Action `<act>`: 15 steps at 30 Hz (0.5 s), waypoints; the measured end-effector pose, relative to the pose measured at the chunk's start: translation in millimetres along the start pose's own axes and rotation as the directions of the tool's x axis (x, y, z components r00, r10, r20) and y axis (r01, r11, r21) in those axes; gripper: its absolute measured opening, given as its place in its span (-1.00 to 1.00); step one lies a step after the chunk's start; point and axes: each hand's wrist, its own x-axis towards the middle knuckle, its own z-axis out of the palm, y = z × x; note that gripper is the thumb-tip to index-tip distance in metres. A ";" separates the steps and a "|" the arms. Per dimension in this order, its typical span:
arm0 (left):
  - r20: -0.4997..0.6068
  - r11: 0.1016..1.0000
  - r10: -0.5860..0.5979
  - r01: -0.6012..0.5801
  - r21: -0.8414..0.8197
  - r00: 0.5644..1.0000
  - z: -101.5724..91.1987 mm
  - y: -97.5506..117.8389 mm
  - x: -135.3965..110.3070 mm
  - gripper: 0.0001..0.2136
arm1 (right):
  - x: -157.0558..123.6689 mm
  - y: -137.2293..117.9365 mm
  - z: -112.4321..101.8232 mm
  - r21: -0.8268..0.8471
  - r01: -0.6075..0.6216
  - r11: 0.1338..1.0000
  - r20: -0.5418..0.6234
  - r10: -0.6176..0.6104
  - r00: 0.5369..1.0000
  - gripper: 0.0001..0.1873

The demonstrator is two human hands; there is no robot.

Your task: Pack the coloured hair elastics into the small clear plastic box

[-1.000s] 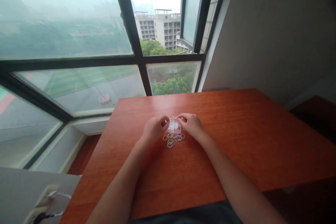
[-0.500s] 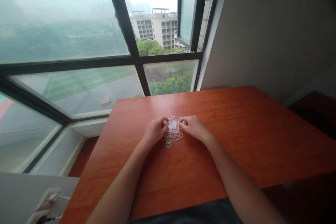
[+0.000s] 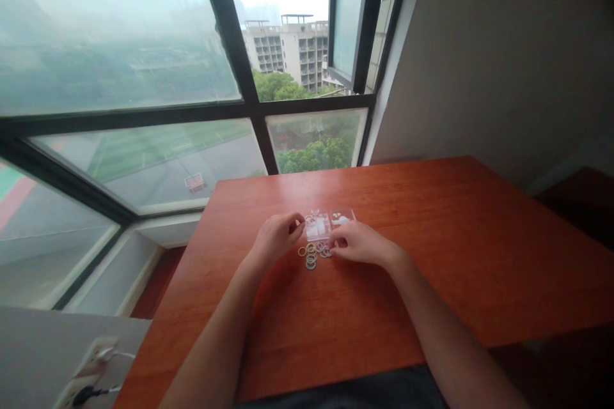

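Note:
A clear plastic case (image 3: pixel 317 227) lies on the table with its lid (image 3: pixel 343 215) folded out to the right. Just in front of it, several small pale rings (image 3: pixel 311 259) are spread in a loose, partly overlapping cluster. My left hand (image 3: pixel 278 236) is at the case's left edge, thumb and fingertips pinched together; what is between them is too small to make out. Over the cluster's right end, my right hand (image 3: pixel 361 244) has its thumb and forefinger closed at a ring (image 3: pixel 325 253), partly hiding it.
The reddish-brown wooden table (image 3: pixel 422 204) reaches to the window frame (image 3: pixel 316 105) ahead and a grey wall (image 3: pixel 480 64) on the right. At lower left, plugs with cords sit in a wall socket (image 3: pixel 98 358).
My right hand has moved from the case's right side down toward me to the rings, uncovering the lid. My left hand has drawn slightly left from the case. The view has shifted a little.

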 end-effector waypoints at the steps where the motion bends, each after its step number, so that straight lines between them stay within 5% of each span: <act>1: 0.023 1.000 0.011 -0.011 0.001 1.000 -3.2 0.5 -1.0 -0.85 | -1.2 -2.1 0.3 -0.001 0.012 1.000 0.023 -0.012 1.000 -0.89; 9: 0.202 0.997 0.073 -0.073 -0.007 0.977 -13.7 12.7 -7.9 -0.86 | 1.4 -3.9 8.4 -0.098 0.004 0.995 0.049 0.001 0.999 -0.82; 15: 0.244 0.996 0.075 -0.084 0.027 0.967 -9.8 18.5 -8.8 -0.88 | -2.1 -7.2 0.3 0.083 0.061 0.995 0.088 -0.068 0.994 -0.76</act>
